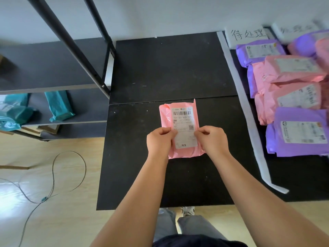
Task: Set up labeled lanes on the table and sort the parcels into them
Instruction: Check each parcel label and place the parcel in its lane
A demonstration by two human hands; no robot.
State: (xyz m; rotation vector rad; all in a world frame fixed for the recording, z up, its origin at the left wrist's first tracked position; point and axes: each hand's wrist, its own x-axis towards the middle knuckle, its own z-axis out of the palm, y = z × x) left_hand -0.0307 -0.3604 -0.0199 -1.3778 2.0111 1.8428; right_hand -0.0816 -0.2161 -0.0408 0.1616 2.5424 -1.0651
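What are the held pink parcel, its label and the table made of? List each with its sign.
The pink parcel: thin plastic film, it seems; glossy, crinkled, folded at the edges. The label: white paper sticker, matte, printed with a barcode. The table: black board, matte, faintly speckled, probably laminate; a seam crosses it.
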